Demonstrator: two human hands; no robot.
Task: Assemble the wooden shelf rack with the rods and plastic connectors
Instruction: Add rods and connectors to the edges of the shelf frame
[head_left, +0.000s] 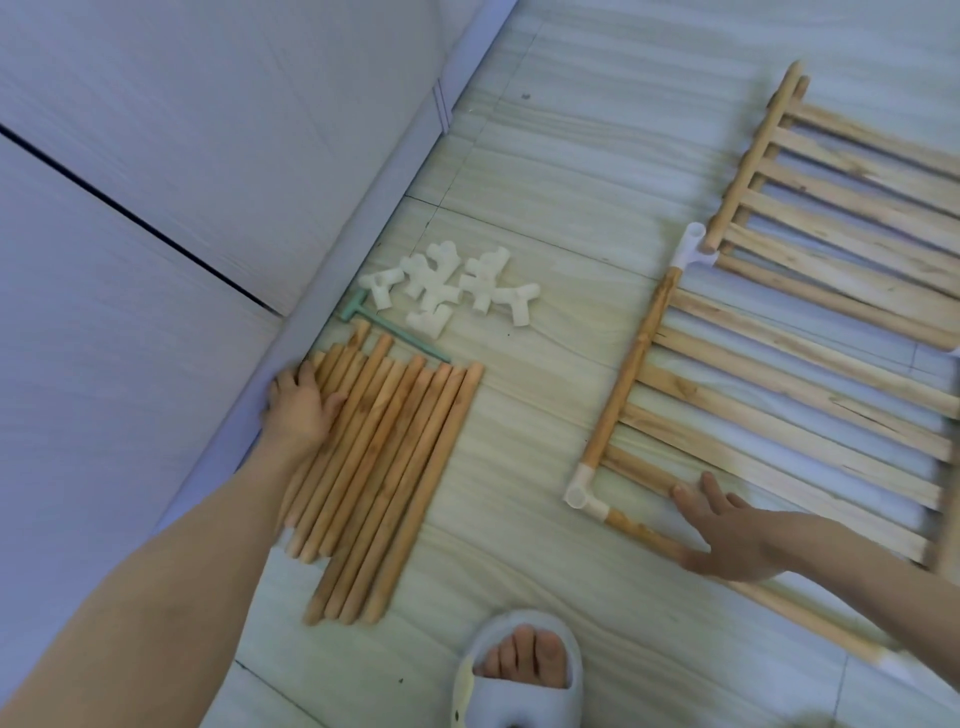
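A pale tiled floor (545, 218) with a wood-grain pattern carries everything, and a white cabinet front (156, 182) runs along its left edge. The left hand (301, 410) lies on the far left of a row of loose wooden rods (395, 462); its fingers curl over the outermost rods by the cabinet base, though the blur hides whether this grip closes on one rod. The right hand (727, 535) lies flat with fingers spread, pressing on the near rail of a slatted shelf panel (779, 415). That rail meets a white corner connector (584, 491), from which a side rod (631, 364) runs up to a second connector (693, 247). Another slatted panel (841, 187) lies just beyond, touching that connector. Beyond the loose rods sits a heap of white plastic connectors (452, 288), with a small green mallet (384, 330) beside it, its handle across the rod ends. A foot in a light slipper (519, 670) stands at the bottom edge.
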